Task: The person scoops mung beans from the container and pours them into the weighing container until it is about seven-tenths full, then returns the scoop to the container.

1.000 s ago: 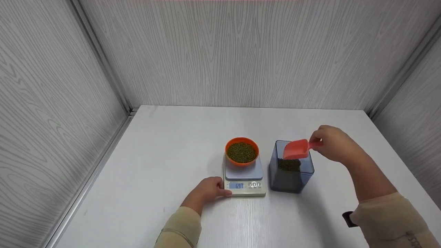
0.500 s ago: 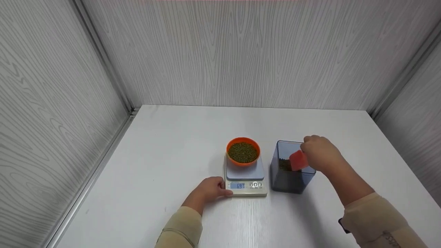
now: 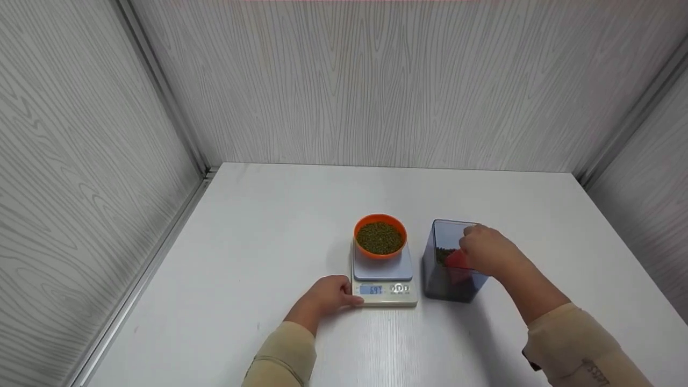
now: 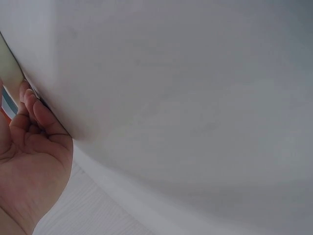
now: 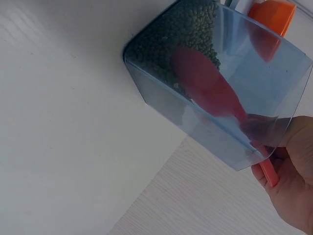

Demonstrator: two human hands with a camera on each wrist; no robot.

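Note:
My right hand [image 3: 490, 250] grips the handle of a red scoop [image 3: 458, 264] at the mouth of a tall clear bluish container [image 3: 447, 232]. Seen from the right wrist, the scoop's blade [image 5: 205, 85] meets small green beans [image 5: 151, 54] inside the container. To its left, a white kitchen scale [image 3: 382, 274] carries an orange bowl [image 3: 377, 256] full of green beans [image 3: 380, 238]; the display reads about 697. My left hand [image 3: 325, 294] holds the scale's front left corner, thumb along the front edge, fingers curled by the side.
Everything stands on a white tabletop [image 3: 258, 231]. A pale wood-grain panel [image 3: 344, 80] rises behind it, with similar panels [image 3: 70, 161] at the sides. The container stands close beside the scale's right edge.
My right hand has moved left and down, bringing the scoop from above the container's mouth down into it. My left hand, the scale and the bowl stay put.

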